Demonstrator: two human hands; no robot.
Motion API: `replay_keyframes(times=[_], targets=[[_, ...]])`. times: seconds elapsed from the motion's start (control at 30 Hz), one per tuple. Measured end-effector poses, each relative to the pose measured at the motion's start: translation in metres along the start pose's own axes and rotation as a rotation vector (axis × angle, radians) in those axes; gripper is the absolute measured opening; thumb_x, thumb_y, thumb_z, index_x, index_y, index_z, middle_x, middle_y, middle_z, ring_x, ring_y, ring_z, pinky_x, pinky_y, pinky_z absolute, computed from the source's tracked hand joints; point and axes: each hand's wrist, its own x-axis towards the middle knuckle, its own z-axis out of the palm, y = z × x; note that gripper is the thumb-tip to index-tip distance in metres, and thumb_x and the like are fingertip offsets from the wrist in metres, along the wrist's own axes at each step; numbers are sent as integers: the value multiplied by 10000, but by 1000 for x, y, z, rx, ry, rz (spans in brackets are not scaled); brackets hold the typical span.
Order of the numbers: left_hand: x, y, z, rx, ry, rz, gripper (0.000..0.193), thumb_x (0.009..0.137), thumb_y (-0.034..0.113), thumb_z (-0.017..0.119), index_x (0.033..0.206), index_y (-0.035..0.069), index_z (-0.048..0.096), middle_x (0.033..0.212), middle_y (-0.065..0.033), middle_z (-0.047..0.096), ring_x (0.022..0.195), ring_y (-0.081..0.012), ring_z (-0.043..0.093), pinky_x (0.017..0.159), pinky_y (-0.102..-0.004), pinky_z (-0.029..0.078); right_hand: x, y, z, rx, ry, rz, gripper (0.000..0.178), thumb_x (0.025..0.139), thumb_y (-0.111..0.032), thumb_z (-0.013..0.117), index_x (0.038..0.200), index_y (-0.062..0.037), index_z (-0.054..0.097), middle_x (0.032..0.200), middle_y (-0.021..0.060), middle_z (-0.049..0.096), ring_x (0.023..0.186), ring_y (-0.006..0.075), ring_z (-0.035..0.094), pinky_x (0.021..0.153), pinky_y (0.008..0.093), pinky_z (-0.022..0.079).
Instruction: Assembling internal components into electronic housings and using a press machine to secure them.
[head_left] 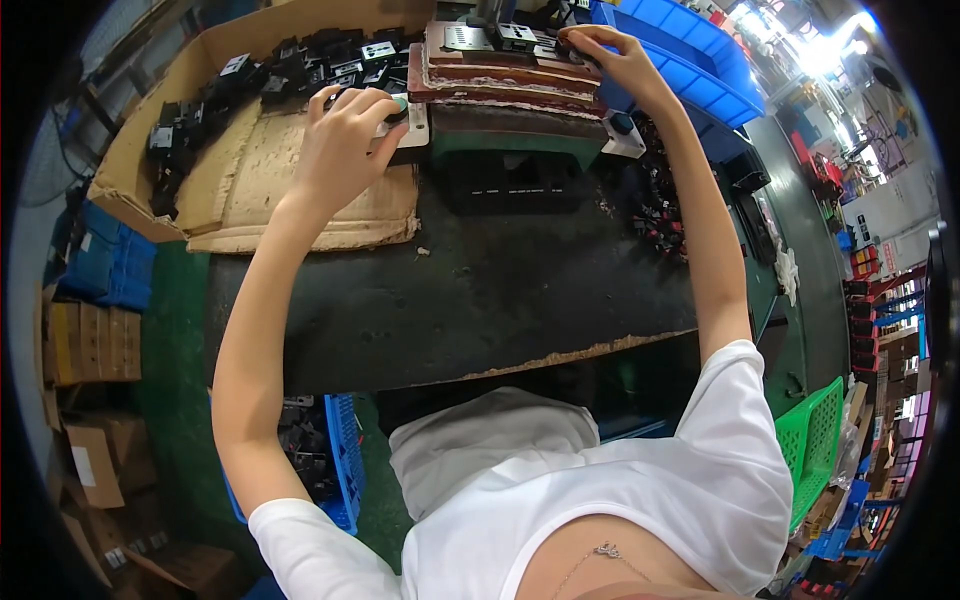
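Note:
In front of me stands a small press with a layered brown block (505, 80) on a green base (515, 148). On top of the block a black-and-silver part (516, 38) sits in the fixture. My left hand (345, 140) is beside a green push button (400, 104) on the left bracket, thumb and fingers apart, with nothing visible in its grasp. My right hand (615, 62) reaches to the block's right end, fingertips closed around a small dark part (574, 48) that they partly hide. A dark button (621, 123) sits below that hand on the right bracket.
A cardboard box (130, 185) at the left holds many black-and-silver parts (330, 65). A blue bin (690, 60) stands back right. Small dark and red pieces (658, 220) lie near my right forearm. The black table (470, 300) has a chipped front edge; a blue basket (345, 465) stands below left.

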Motion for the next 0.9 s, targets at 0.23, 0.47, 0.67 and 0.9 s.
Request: replay_keyframes(times=[0.23,0.47,0.67,0.9], targets=[[6,1,2,-75,-51,-50,161,824,210,615,860,78,530,878,-28,595,914,-206,560,986,-428,284,-18,3,-66,-153,-175,63,345,951,-274,454,962,17,639,889,93,675,839,164,631,812,286,474],[18,3,5,-28,-114,-96,244,850,242,583,734,63,466,710,-16,531,847,-217,558,1022,-549,202,-43,-20,-52,-383,-519,196,365,953,-201,420,832,78,621,781,109,671,745,172,659,717,279,509],[21,4,5,-41,-135,-154,221,861,235,565,742,71,477,684,-14,531,821,-219,562,1013,-565,203,-36,-17,-55,-355,-557,212,391,954,-211,401,804,74,623,760,103,664,733,151,665,716,268,515],[21,4,7,-42,-125,-146,220,869,234,554,740,74,475,679,-15,532,800,-221,563,1004,-572,214,-35,-14,-54,-378,-555,210,392,948,-224,413,782,69,612,751,100,661,723,149,664,707,263,511]])
